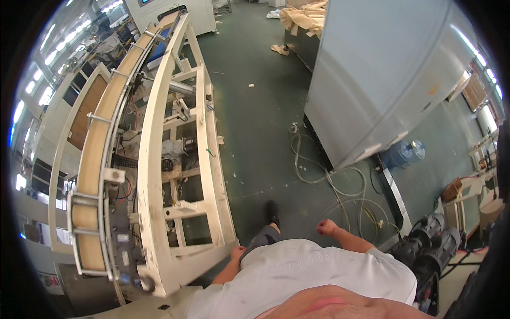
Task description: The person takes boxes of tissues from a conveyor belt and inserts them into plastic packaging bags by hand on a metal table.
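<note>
My right hand (326, 227) hangs out in front of my body on the right, its fingers curled into a loose fist with nothing visible in them. Below it, coiled pale hoses (365, 202) lie on the floor. Low at my left side, my left hand (238, 252) is beside the near corner of a cream metal machine frame (151, 154). Its fingers are too small and partly hidden to make out, and I cannot tell whether it touches the frame. One foot in a dark shoe (272, 211) is ahead on the green floor.
A long conveyor (95, 143) with a tan belt runs along the left. A tall grey cabinet (372, 80) stands at right, with blue water bottles (398, 154) behind it. Dark motors (438, 239) sit close at my right. Tan cloth or sheets (305, 18) are piled farther ahead.
</note>
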{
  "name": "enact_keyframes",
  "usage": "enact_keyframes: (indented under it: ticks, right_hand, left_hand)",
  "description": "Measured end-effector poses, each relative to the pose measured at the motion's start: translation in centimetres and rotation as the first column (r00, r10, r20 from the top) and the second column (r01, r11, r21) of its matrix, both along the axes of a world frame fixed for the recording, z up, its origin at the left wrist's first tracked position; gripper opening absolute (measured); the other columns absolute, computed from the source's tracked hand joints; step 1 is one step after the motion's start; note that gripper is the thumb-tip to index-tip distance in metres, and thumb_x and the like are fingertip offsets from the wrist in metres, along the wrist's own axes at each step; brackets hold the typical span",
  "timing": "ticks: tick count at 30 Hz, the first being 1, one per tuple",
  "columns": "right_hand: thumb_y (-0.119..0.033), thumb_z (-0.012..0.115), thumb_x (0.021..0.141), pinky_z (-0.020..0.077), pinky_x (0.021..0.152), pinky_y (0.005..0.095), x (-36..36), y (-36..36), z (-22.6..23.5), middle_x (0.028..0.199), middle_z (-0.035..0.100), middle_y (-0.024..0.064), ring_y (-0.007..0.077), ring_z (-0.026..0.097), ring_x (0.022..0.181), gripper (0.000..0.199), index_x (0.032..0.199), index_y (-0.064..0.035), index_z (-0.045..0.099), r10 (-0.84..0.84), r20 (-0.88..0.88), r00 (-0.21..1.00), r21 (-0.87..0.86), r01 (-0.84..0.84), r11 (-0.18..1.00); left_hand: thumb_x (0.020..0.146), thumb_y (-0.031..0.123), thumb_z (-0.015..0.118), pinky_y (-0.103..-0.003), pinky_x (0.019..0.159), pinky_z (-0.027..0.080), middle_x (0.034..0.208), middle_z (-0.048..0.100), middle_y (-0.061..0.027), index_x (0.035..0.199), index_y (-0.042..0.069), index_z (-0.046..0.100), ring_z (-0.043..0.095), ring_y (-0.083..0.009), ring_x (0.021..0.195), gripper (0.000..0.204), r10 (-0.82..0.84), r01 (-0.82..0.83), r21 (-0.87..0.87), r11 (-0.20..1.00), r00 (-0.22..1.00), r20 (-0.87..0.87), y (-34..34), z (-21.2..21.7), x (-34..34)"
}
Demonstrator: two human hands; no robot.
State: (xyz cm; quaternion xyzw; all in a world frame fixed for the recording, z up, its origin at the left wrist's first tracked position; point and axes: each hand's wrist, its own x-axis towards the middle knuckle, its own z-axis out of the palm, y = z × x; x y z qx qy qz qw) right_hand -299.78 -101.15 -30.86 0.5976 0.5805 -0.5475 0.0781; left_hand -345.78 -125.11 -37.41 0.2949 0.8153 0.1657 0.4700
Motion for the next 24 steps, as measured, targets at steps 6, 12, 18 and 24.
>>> enact_keyframes:
  ticks: [6, 12, 18, 24]
  right_hand:
    - [-0.026, 0.072, 0.087, 0.0576, 0.070, 0.0357, -6.9, 19.6, 3.1, 0.080, 0.076, 0.0077, 0.0181, 0.072, 0.073, 0.023, 0.094, -0.0047, 0.075, 0.324, 0.209, 0.923, 0.266, -0.373, 0.889]
    - [-0.023, 0.073, 0.084, 0.0569, 0.068, 0.0356, -10.1, 34.5, 6.1, 0.079, 0.075, 0.0086, 0.0192, 0.071, 0.072, 0.022, 0.093, -0.0033, 0.075, -0.033, -0.045, 0.998, 0.321, 0.046, 0.946]
    - [-0.018, 0.071, 0.083, 0.0548, 0.063, 0.0348, -9.4, 49.5, 2.0, 0.072, 0.072, 0.0077, 0.0168, 0.068, 0.065, 0.015, 0.083, -0.0029, 0.075, -0.153, -0.042, 0.987, 0.173, 0.158, 0.972]
    - [-0.021, 0.072, 0.082, 0.0561, 0.065, 0.0354, -14.6, 72.1, 0.7, 0.071, 0.072, 0.0082, 0.0181, 0.069, 0.065, 0.017, 0.084, -0.0038, 0.074, 0.045, 0.045, 0.998, 0.266, -0.055, 0.962]
  left_hand:
    - [0.083, 0.038, 0.070, -0.042, 0.078, 0.056, 0.093, 0.076, -0.0148, 0.096, 0.011, 0.080, 0.073, -0.0307, 0.088, 0.032, -0.117, 0.112, -0.052, 0.992, 0.988, -0.103, 10.3, 0.5, -4.2]
    - [0.083, 0.032, 0.070, -0.040, 0.065, 0.055, 0.080, 0.074, -0.0150, 0.089, 0.006, 0.079, 0.071, -0.0258, 0.070, 0.028, -0.162, 0.156, -0.101, 0.983, 0.985, -0.063, 26.9, 3.3, -9.5]
    - [0.086, 0.017, 0.069, -0.034, 0.056, 0.051, 0.073, 0.070, -0.0087, 0.092, 0.003, 0.075, 0.066, -0.0176, 0.062, 0.016, 0.288, -0.302, 0.110, 0.947, 0.950, 0.121, 50.8, 3.2, -17.0]
    - [0.086, 0.020, 0.073, -0.034, 0.062, 0.055, 0.076, 0.072, -0.0082, 0.098, 0.003, 0.076, 0.068, -0.0183, 0.065, 0.021, 0.257, -0.268, 0.087, 0.960, 0.959, 0.119, 69.7, 3.7, -17.1]
